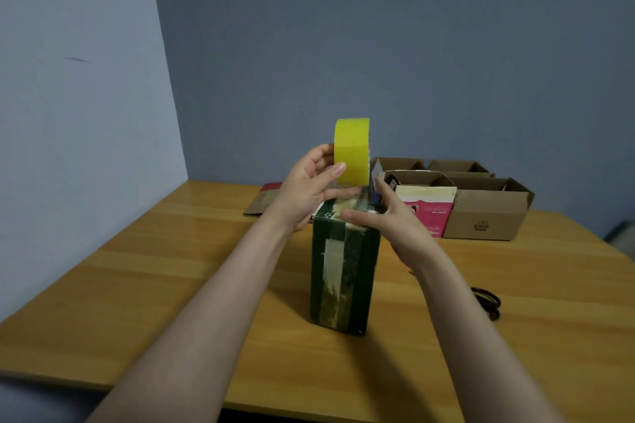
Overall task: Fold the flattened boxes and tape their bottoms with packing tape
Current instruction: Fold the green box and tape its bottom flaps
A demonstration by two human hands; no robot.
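Note:
A tall dark green box (pixel 343 271) stands upright in the middle of the wooden table (pixel 171 268), with a strip of clear tape running down its near face. My left hand (pixel 309 189) grips a yellow roll of packing tape (pixel 352 151) just above the box's top, thumb across the roll's face. A stretch of clear tape runs from the roll down onto the box top. My right hand (pixel 385 216) lies with straight fingers on the box's top edge, pressing on the tape there.
Several folded brown cardboard boxes (pixel 488 213) stand open at the back right, with a pink and cream box (pixel 429 209) in front of them. A flattened box (pixel 264 201) lies at the back left. Scissors (pixel 488 302) lie on the table to the right.

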